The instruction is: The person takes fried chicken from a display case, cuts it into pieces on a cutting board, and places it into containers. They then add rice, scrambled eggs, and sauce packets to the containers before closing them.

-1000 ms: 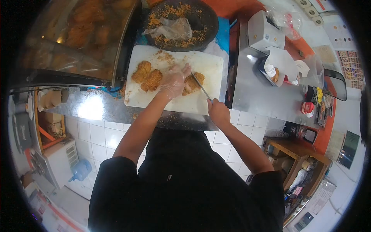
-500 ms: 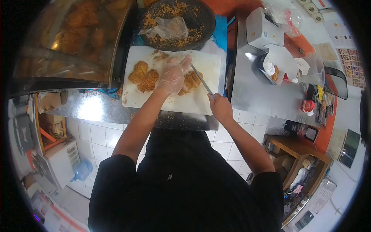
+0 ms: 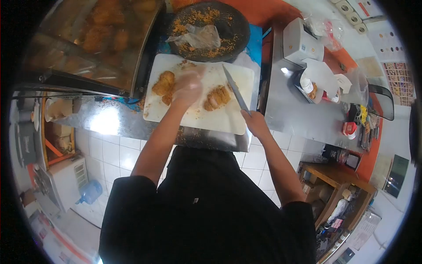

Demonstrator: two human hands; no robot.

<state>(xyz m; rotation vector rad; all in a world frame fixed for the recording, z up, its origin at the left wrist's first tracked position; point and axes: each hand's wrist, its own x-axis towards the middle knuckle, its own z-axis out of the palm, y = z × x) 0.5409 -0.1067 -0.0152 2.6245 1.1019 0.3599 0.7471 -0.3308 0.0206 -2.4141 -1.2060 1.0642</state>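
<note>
My right hand (image 3: 255, 122) is closed round the handle of a knife (image 3: 235, 88), whose long blade points up and away over the board's right side. Left of the blade lies a breaded fried cutlet cut into strips (image 3: 217, 97). My left hand (image 3: 189, 88), in a clear plastic glove, is beside another breaded fried piece (image 3: 164, 83) and partly covers it. Motion smears its fingers, so their grip cannot be made out. Both portions rest on a white cutting board (image 3: 220, 123) scattered with crumbs.
Behind the board stands a dark round pan (image 3: 239, 33) with crumbs and a crumpled plastic bag (image 3: 204, 37). A glass display case (image 3: 92, 53) of fried food is at left. To the right, a steel counter (image 3: 285, 105) holds a lined food box (image 3: 303, 90) and a white machine (image 3: 301, 42).
My left hand has moved left, from beside the cut strips to the uncut piece. The knife has come away from the strips, which now show fully. The view has shifted slightly.
</note>
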